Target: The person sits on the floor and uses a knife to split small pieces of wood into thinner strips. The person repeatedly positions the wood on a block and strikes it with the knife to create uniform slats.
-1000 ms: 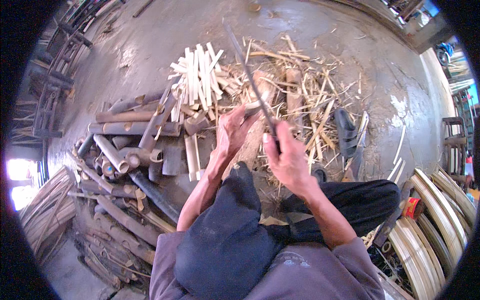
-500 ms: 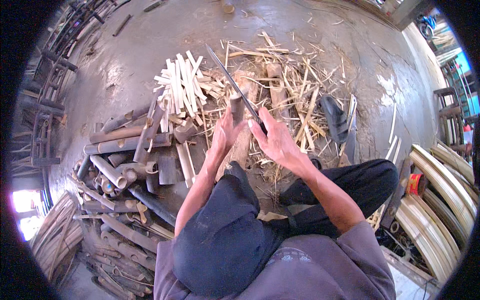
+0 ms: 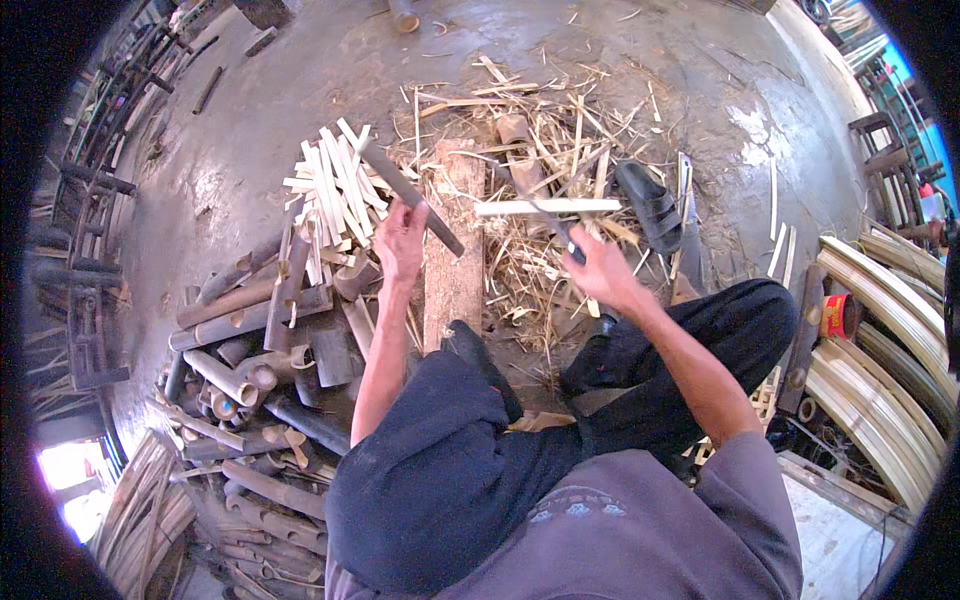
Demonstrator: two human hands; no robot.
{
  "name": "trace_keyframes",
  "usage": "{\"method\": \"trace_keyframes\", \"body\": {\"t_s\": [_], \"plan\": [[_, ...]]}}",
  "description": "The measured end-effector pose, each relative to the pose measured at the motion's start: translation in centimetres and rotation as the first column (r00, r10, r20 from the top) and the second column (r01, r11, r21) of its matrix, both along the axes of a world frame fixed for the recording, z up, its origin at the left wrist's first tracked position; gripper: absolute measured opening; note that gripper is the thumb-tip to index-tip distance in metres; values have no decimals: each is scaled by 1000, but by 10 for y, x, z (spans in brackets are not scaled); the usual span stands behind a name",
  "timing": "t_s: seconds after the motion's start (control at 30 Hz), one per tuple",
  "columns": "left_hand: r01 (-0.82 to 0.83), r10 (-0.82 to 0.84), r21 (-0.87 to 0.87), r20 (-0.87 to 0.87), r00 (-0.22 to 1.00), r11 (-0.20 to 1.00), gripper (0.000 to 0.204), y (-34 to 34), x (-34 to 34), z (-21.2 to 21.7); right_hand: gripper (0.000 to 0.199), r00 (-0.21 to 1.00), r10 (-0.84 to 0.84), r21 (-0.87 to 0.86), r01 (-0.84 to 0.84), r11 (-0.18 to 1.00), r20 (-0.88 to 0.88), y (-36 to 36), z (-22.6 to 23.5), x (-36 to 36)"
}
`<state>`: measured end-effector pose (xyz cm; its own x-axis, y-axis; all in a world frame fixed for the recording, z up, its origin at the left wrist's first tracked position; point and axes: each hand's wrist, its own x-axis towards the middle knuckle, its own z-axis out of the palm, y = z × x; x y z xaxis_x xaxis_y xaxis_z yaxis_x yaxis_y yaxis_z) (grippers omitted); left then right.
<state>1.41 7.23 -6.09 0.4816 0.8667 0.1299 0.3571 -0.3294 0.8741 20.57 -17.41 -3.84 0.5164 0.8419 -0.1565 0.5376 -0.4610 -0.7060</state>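
My left hand is closed around a dark split bamboo piece, which slants above the left edge of a worn wooden plank. Off to the right, my right hand grips the dark handle of a long knife; its blade points up and left, blurred by motion. A pale bamboo strip lies level across the blade; whether it rests on it or is falling, I cannot tell. A stack of pale split strips is just beyond my left hand.
Shavings litter the floor around the plank. A dark sandal sits right of them. Dark bamboo pieces are heaped at the left. Long pale bamboo strips curve along the right, beside a red can.
The bamboo piece standing upright under the knife has come apart. My left hand has moved left with the dark part. My right hand has swung right with the knife, the pale strip beside it.
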Motion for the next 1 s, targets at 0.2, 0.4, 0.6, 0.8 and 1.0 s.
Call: {"method": "trace_keyframes", "body": {"t_s": [0.2,0.4,0.6,0.8,1.0], "plan": [[303,119,-487,661,741,819,28,-7,3,36,40,998,-46,-113,42,993,-35,-5,-35,-23],[258,316,-854,424,849,453,16,-36,-46,-27,56,983,69,-148,-44,988,169,26,13,-9],[136,31,-767,200,979,627,26,-62,-74,12,41,914,242,65,-277,959,325,60,-2,-18],[-42,-44,-607,-126,991,793,34,-95,-80,15,17,731,598,1,-634,773,329,96,-18,-70],[-31,-80,-575,-167,983,818,23,-112,-102,39,14,829,446,-197,-401,895,337,128,-54,-44]]}}
